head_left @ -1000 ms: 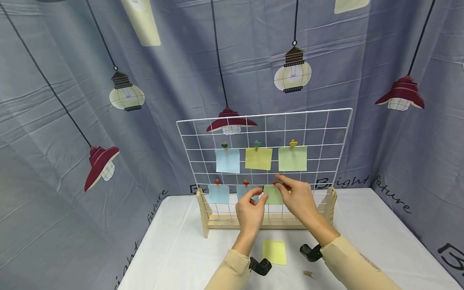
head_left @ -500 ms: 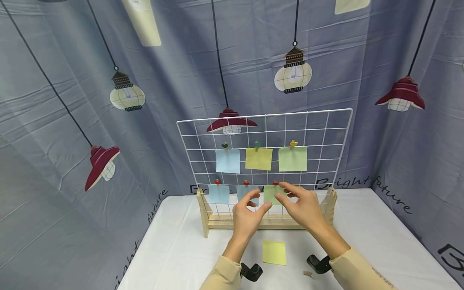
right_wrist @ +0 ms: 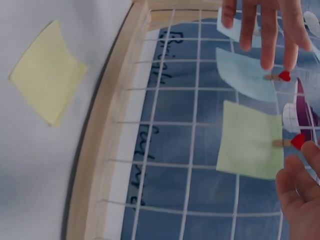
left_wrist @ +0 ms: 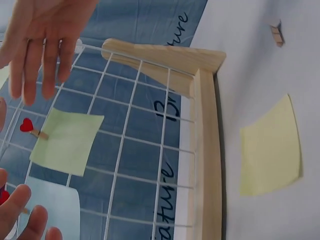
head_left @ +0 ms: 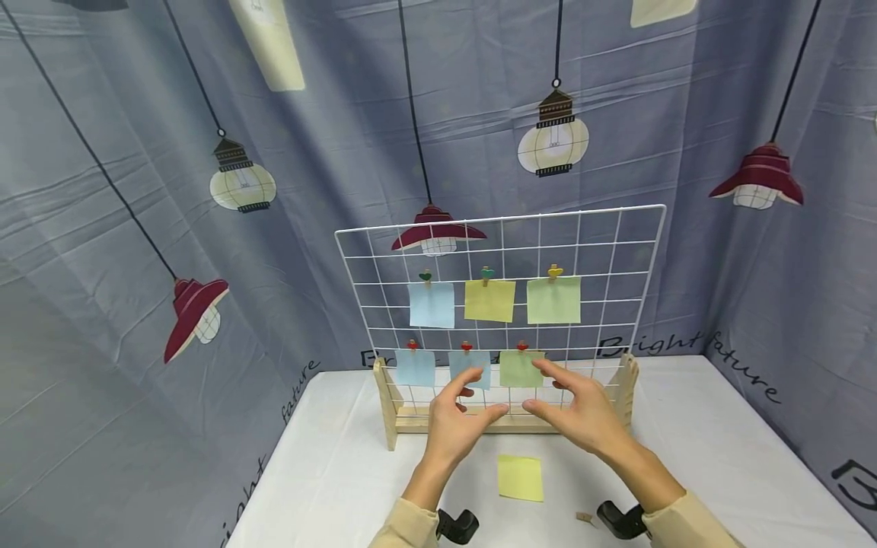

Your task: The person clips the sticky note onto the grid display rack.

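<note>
Before a white wire grid (head_left: 620, 228) both hands hold nothing, thumbs and fingers spread apart. My left hand (head_left: 452, 426) is near the lower middle blue sticky note (head_left: 460, 364), overlapping its corner in the head view. Close by the lower green sticky note (head_left: 515, 371) is my right hand (head_left: 582, 407), its index fingertip overlapping that note's right edge. A red heart clothespin (right_wrist: 297, 141) fixes the green note to the grid. Another blue note (head_left: 415, 369) hangs at the lower left under a red heart clip. Above hang a blue note (head_left: 432, 306), a yellow note (head_left: 489, 301) and a green note (head_left: 553, 301).
A loose yellow sticky note (head_left: 519, 478) lies on the white table (head_left: 322, 457) in front of the grid. Right of it lies a small wooden clothespin (head_left: 585, 517). The grid stands in a wooden base (head_left: 389, 403). Behind hangs a grey-blue curtain (head_left: 301, 167) with printed lamps.
My right hand has let go of the red clip on the lower green note and moved back, down and right. The left hand has drawn away left and down, its fingers spreading wider.
</note>
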`<state>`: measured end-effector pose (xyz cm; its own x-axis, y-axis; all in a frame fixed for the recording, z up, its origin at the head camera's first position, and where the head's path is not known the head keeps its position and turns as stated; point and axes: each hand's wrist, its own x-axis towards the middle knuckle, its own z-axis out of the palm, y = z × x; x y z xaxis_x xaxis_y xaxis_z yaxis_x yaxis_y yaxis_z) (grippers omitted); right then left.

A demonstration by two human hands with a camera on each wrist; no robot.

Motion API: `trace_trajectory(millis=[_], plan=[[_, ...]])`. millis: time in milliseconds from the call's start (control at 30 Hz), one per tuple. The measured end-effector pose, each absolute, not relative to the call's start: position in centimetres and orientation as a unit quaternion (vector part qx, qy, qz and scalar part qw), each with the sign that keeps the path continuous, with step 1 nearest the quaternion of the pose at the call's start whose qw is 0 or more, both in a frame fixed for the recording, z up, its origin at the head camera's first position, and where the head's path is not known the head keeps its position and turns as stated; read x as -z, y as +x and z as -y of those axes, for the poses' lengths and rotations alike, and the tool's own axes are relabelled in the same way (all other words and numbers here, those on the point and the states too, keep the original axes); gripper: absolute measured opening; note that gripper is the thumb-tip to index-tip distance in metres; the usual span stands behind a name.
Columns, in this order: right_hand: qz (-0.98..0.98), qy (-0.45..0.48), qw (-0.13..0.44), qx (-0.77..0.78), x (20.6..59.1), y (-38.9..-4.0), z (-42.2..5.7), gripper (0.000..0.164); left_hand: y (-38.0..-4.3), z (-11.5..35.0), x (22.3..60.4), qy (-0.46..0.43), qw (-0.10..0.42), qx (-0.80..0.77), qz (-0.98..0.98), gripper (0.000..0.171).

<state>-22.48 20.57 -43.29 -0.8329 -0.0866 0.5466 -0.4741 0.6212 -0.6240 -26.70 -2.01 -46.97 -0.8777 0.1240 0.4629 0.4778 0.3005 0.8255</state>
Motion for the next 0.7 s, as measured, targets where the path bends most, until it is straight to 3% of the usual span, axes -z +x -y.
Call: trace_trajectory(millis=[500,700], plan=[[0.888,0.121,0.206,-0.394,45.3,-20.4,-23.4,0.070,-26.2,4.2,48.7,-0.179,0.144,0.548,0.804,0.069],[0.892,0.093,0.206,-0.392,46.0,-19.7,-24.6,0.069,-26.3,4.8,49.9,-0.161,0.139,0.550,0.808,0.062]])
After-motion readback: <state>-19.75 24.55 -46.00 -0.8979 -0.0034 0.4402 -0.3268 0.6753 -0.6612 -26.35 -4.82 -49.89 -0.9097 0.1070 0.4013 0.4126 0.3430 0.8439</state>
